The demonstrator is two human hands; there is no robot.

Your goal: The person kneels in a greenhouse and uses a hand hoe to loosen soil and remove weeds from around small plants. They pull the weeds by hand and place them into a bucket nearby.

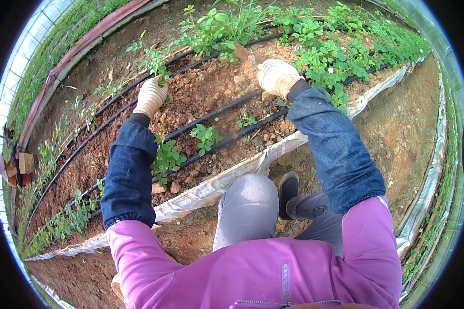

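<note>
My left hand (152, 96), in a striped knit work glove, is closed at the base of a leafy green plant (157, 63) beside the black drip lines (185, 68). Its leaves rise above my fingers, and the glove hides the grip itself. My right hand (279, 78), gloved the same way, holds a small hand hoe (246, 55). The hoe's flat, rusty-looking blade points left over loose reddish soil (216, 87), and most of its handle is hidden in my fist. Dense leafy plants (216, 29) grow just beyond the blade.
More drip lines (232, 105) run along the bed between small seedlings (205, 138). Whitish plastic sheeting (212, 189) edges the bed by my knee (251, 204). Thick foliage (340, 58) stands right of my right hand. Containers (26, 163) sit far left.
</note>
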